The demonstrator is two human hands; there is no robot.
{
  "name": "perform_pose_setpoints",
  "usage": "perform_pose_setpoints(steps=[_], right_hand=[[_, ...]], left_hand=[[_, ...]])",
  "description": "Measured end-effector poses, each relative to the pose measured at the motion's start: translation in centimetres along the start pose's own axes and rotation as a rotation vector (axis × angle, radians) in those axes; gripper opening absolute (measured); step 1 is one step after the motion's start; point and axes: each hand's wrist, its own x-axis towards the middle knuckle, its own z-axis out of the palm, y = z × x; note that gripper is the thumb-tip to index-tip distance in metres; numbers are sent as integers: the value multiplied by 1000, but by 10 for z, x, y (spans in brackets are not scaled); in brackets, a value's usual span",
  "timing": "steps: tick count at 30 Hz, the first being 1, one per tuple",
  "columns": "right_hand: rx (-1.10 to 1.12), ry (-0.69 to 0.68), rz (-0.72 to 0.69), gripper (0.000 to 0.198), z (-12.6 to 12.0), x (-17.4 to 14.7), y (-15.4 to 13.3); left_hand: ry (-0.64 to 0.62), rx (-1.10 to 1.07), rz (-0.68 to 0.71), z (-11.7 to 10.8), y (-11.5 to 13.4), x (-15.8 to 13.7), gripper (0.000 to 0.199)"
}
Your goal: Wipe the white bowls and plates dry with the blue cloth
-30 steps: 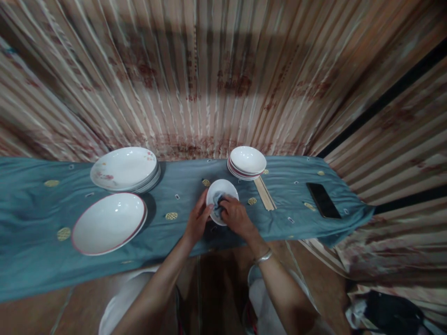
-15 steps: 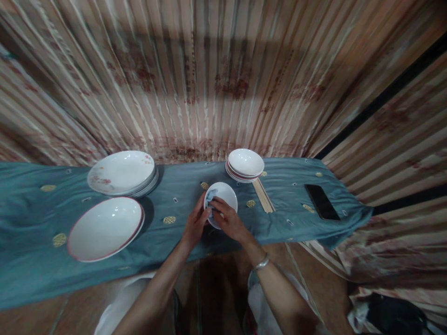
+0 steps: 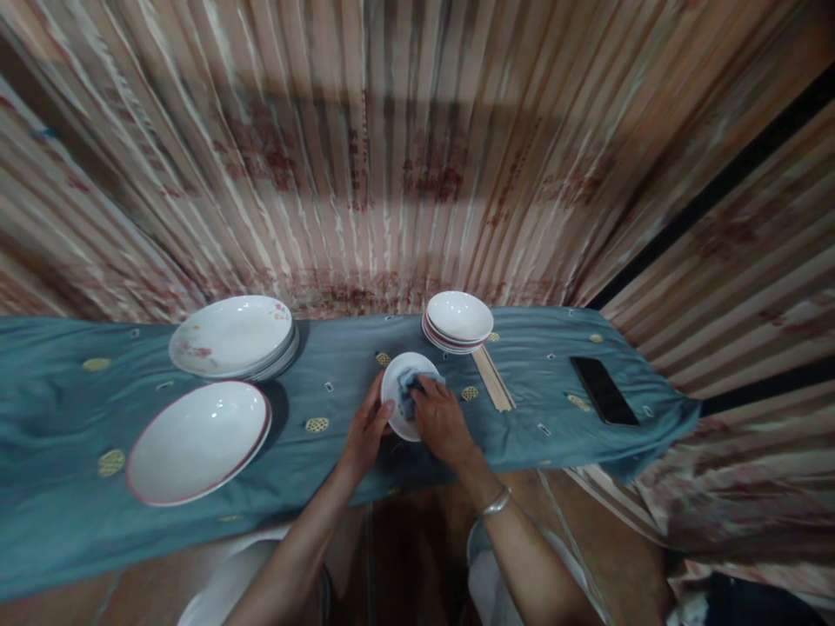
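Observation:
Just above the near side of the table, a small white bowl (image 3: 393, 379) is tipped with its inside facing me. My left hand (image 3: 366, 428) grips its left rim, thumb on the inner edge and fingers around the outside. A light blue cloth (image 3: 407, 389) is bunched inside the bowl, under the fingers of my right hand (image 3: 444, 422), which press it against the inner surface. Behind the bowl to the right sits a stack of small white bowls (image 3: 460, 315) with reddish rims. Several wooden chopsticks (image 3: 494, 380) lie beside that stack.
A stack of floral white plates (image 3: 231, 335) stands at the back left, with a large pink-rimmed bowl (image 3: 199, 443) in front. A black phone (image 3: 604, 391) lies at the right on the blue tablecloth (image 3: 345, 348). A pleated curtain (image 3: 417, 156) hangs directly behind the table.
My right hand has moved with the cloth from the bowl's left inner side to its middle and right. My left hand keeps its hold on the rim. The view has tilted slightly upward.

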Motion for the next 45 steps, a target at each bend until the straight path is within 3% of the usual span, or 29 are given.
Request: perform_pose_setpoints(steps=[6,13,17,21,26,32,36,39,45], right_hand=[[127,-19,-125,21,-1,-13,14],[577,-141,-128,22,-4,-18,16],[845,-105,-140,29,1,-15,8],[942,-30,-178,38,11,-13,0],[827,29,-128,46,19,-6,-5],[369,93,-95,43,9,2,-3],[117,18,-8,37,-1,2,-1],[68,-29,7,31,-3,-3,2],[171,-81,-99,22,-9,-15,6]], left_hand=[[15,27,26,2,1,0,82],[32,100,51,1,1,0,80],[56,171,10,0,3,-1,75],[60,167,72,-1,2,0,70],[19,76,31,1,3,-3,77],[32,89,-33,5,14,-11,77],[48,123,-37,6,16,-11,75],[66,138,-41,6,13,-10,76],[69,131,-30,7,12,-11,73]])
